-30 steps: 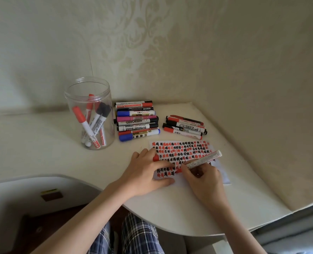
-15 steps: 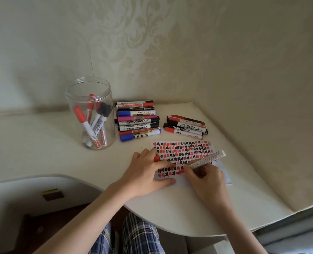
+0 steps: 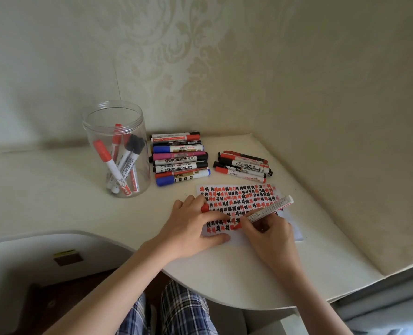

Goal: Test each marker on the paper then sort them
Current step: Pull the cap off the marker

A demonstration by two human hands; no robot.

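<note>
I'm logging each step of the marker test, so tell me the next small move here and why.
Probably lift the red marker off the paper and recap it. The right hand has its tip on the last row of marks, and the left hand, pressing the sheet, pinches the red cap.

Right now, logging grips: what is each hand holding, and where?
Right hand pinches the marker low, near its tip. Left hand holds the red cap.

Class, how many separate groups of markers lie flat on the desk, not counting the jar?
2: a larger pile just right of the jar, and a smaller pile further right, behind the paper.
</note>
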